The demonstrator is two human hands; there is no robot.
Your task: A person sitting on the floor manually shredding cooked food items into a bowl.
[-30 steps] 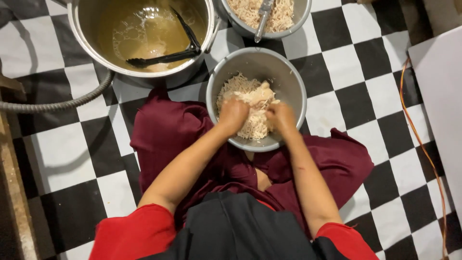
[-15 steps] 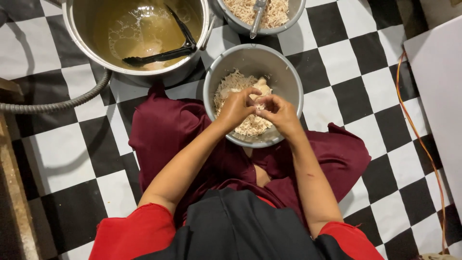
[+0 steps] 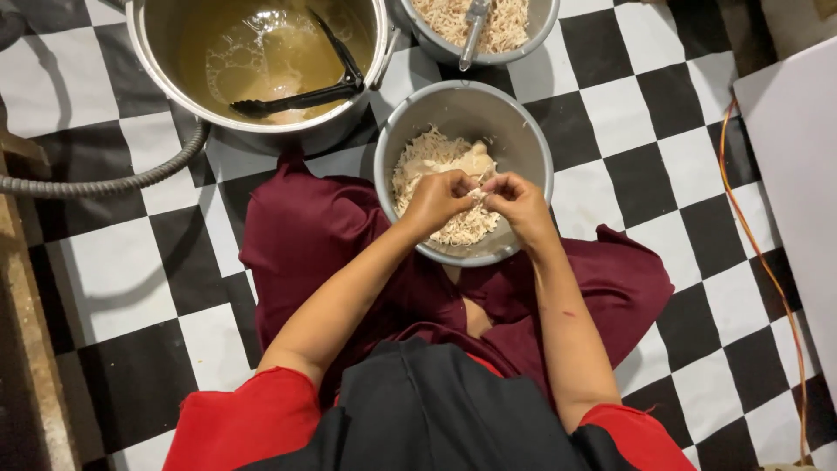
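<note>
A grey metal bowl (image 3: 523,131) sits on the checkered floor just in front of my crossed legs. It holds pale shredded meat (image 3: 427,157) and a larger unshredded lump (image 3: 466,161). Above the bowl, my left hand (image 3: 436,201) and my right hand (image 3: 519,205) meet fingertip to fingertip. Both pinch a small pale piece of meat (image 3: 476,194) between them.
A big metal pot (image 3: 166,78) of yellowish broth with black tongs (image 3: 301,96) stands at the upper left. A second bowl of shredded meat (image 3: 506,22) with a metal utensil (image 3: 471,30) is beyond. A grey hose (image 3: 113,181) lies left, an orange cable (image 3: 758,253) and a white board (image 3: 798,166) right.
My hands have lifted out of the shredded pile and come together over the bowl, pulling at a small piece between the fingertips.
</note>
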